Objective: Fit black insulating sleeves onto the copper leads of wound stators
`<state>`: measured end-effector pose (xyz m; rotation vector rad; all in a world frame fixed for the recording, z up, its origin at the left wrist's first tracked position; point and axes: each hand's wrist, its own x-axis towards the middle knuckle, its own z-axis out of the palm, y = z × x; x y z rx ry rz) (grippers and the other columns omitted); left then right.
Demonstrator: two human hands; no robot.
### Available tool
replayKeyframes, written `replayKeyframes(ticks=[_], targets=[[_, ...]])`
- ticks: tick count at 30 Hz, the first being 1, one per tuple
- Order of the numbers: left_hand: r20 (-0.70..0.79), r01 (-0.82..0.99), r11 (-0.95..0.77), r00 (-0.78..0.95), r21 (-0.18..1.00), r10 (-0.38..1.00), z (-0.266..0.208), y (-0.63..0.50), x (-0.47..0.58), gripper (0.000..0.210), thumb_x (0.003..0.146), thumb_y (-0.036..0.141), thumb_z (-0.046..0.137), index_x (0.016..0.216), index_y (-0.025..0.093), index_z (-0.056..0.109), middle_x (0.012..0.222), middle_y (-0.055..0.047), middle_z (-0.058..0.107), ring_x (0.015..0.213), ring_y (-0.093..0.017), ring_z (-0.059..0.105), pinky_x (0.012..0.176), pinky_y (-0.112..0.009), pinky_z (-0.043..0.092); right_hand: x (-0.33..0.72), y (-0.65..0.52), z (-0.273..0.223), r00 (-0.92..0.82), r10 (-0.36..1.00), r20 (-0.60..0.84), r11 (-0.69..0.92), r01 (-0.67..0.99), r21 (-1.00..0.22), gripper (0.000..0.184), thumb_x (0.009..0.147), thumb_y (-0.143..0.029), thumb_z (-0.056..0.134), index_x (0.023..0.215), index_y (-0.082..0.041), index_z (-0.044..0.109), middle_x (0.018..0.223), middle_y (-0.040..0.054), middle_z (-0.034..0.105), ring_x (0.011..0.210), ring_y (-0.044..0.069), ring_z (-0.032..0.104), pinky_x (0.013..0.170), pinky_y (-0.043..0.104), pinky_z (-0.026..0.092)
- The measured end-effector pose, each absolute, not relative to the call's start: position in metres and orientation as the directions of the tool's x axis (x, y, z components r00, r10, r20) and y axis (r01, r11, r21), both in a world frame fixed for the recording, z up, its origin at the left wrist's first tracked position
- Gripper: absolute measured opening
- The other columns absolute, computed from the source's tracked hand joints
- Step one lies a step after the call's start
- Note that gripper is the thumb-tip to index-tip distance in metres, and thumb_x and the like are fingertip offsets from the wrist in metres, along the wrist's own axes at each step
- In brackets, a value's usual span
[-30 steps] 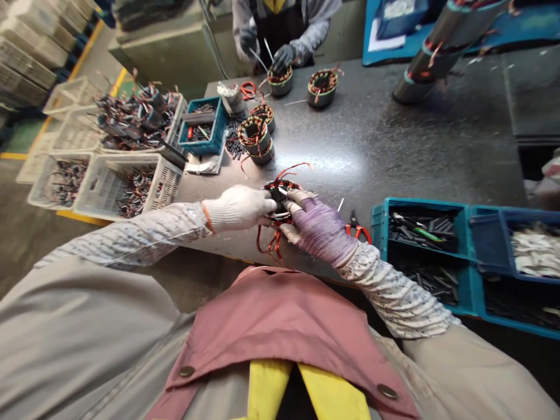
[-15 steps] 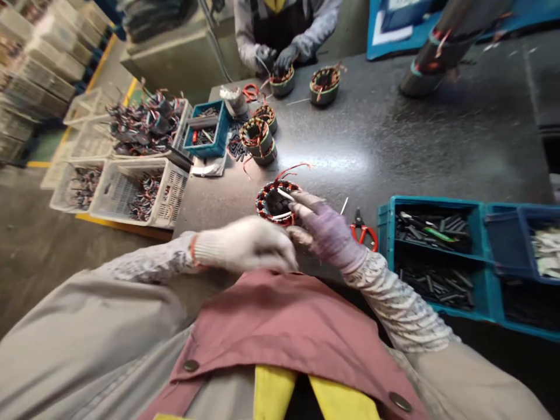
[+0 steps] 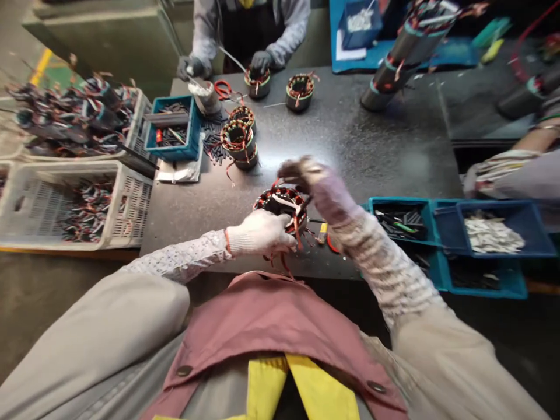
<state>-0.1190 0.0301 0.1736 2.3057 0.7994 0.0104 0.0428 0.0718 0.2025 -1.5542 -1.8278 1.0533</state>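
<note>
A stator (image 3: 280,198) with red and black windings stands on the table before me, a white sleeve lying across its opening. My left hand (image 3: 262,231), in a white glove, is closed on its near rim, and loose red wires hang below the fingers. Over the far right rim is my right hand (image 3: 321,184) in a purple and grey glove, somewhat blurred. Its fingers are bent together near a red wire; what they hold is hidden. Pliers with red handles (image 3: 333,242) lie partly beneath my right forearm.
Stacked stators (image 3: 238,140) and a blue bin (image 3: 192,131) stand left. Teal bins (image 3: 433,224) hold black tubes at right, beside a blue tray (image 3: 545,236) of white pieces. Across the table, a co-worker's gloved hand (image 3: 261,61) touches another stator. Tilted stacked stators (image 3: 387,79) stand back right.
My left hand has moved up onto the stator's near rim. My right hand has lifted from its right side to above the far rim. The view has swung to the right.
</note>
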Motion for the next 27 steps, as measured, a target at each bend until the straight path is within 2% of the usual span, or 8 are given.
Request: replayKeyframes(ticks=[3,6,9,14,17,22,24,27], targets=[[0.014,0.278,-0.402,0.808,0.872,0.589,0.166,0.048,-0.164,0.028,0.082,0.048,0.064,0.089,0.025,0.077,0.095,-0.006,0.075,0.089,-0.021,0.068,0.081,-0.032,0.052,0.087,0.031,0.196,0.085,0.995,0.058,0.003,0.546,-0.838,0.058,0.101,-0.055,0.022,0.109,-0.019,0.067,0.102,0.0090,0.073,0.092,0.018,0.071,0.079,0.034,0.056],[-0.081,0.198,-0.022,0.496,0.980,0.865,0.145,0.055,-0.203,0.043,0.076,0.060,0.067,0.085,0.018,0.076,0.085,-0.007,0.075,0.080,-0.020,0.067,0.075,-0.032,0.054,0.105,-0.008,0.179,0.129,0.983,0.128,-0.007,0.733,-0.681,0.039,0.097,-0.047,0.042,0.102,-0.019,0.069,0.098,0.0090,0.074,0.092,0.022,0.070,0.083,0.039,0.056],[-0.231,0.259,0.166,0.245,0.951,0.942,0.107,0.052,-0.223,0.048,0.073,0.061,0.070,0.090,0.017,0.076,0.088,-0.008,0.076,0.081,-0.021,0.068,0.075,-0.034,0.055,0.091,-0.019,0.162,-0.063,0.990,0.128,0.110,0.911,-0.397,0.025,0.090,-0.035,0.056,0.100,-0.019,0.071,0.108,0.0115,0.073,0.104,0.026,0.066,0.094,0.046,0.052],[-0.358,0.749,0.074,0.226,0.659,0.906,0.040,0.044,-0.227,0.033,0.082,0.042,0.062,0.100,0.019,0.076,0.099,-0.006,0.075,0.099,-0.026,0.066,0.088,-0.035,0.050,0.057,0.011,0.144,-0.296,0.951,-0.093,0.287,0.952,-0.103,0.030,0.083,-0.027,0.069,0.111,-0.018,0.072,0.125,0.0136,0.067,0.122,0.032,0.055,0.106,0.050,0.041],[-0.435,0.835,0.003,0.283,0.550,0.855,0.019,0.033,-0.219,0.034,0.083,0.043,0.058,0.103,0.022,0.076,0.111,-0.008,0.072,0.103,-0.030,0.064,0.084,-0.036,0.048,0.052,0.031,0.127,-0.252,0.957,-0.143,0.227,0.959,-0.169,0.020,0.087,-0.025,0.063,0.101,-0.019,0.075,0.115,0.0112,0.072,0.113,0.029,0.061,0.101,0.045,0.046],[-0.602,0.943,-0.070,0.264,0.326,0.754,0.031,0.008,-0.212,0.039,0.086,0.041,0.053,0.108,0.015,0.072,0.114,-0.018,0.067,0.103,-0.036,0.063,0.081,-0.040,0.048,0.059,0.035,0.120,-0.068,0.989,-0.130,-0.002,0.879,-0.476,0.023,0.092,-0.027,0.052,0.091,-0.020,0.074,0.089,0.0043,0.075,0.083,0.020,0.070,0.083,0.034,0.055],[-0.525,0.922,-0.188,0.352,0.339,0.775,0.051,0.004,-0.210,0.036,0.090,0.039,0.049,0.107,0.019,0.073,0.123,-0.015,0.065,0.106,-0.034,0.062,0.085,-0.041,0.047,0.069,0.025,0.131,-0.144,0.989,-0.024,0.111,0.849,-0.516,0.027,0.094,-0.031,0.050,0.100,-0.019,0.073,0.102,0.0063,0.075,0.097,0.020,0.069,0.091,0.034,0.053],[-0.218,0.825,-0.377,0.496,0.422,0.841,0.092,0.012,-0.189,0.040,0.096,0.039,0.040,0.124,0.027,0.066,0.137,-0.009,0.059,0.113,-0.029,0.060,0.093,-0.041,0.046,0.086,0.006,0.150,-0.237,0.968,0.077,0.249,0.893,-0.376,0.036,0.096,-0.039,0.050,0.116,-0.016,0.069,0.121,0.0127,0.069,0.115,0.024,0.063,0.101,0.039,0.048]])
